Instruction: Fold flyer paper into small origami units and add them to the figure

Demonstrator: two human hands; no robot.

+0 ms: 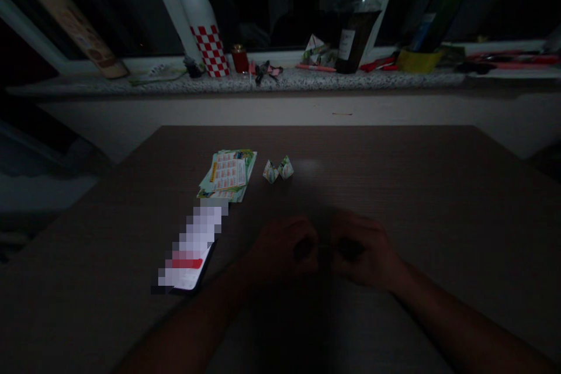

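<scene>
My left hand (287, 245) and my right hand (362, 248) face each other low over the table, in deep shadow. Both have curled fingers, with thumb and fingertips closed together. A faint dark strip seems to span the narrow gap between them, but it is too dark to name. Beyond my hands stand two small folded paper pieces (278, 170), printed in white and green, side by side. To their left lies a loose stack of printed paper sheets (228, 174). A lit smartphone (190, 251), its screen partly blurred out, rests left of my left hand.
The brown table (416, 163) ends at a wall under a speckled windowsill (280, 82). Along the sill stand a white bottle with red checks (208, 41), a dark plastic cup (353, 41), a green bottle (445, 6), a tall tube (74, 26) and small clutter.
</scene>
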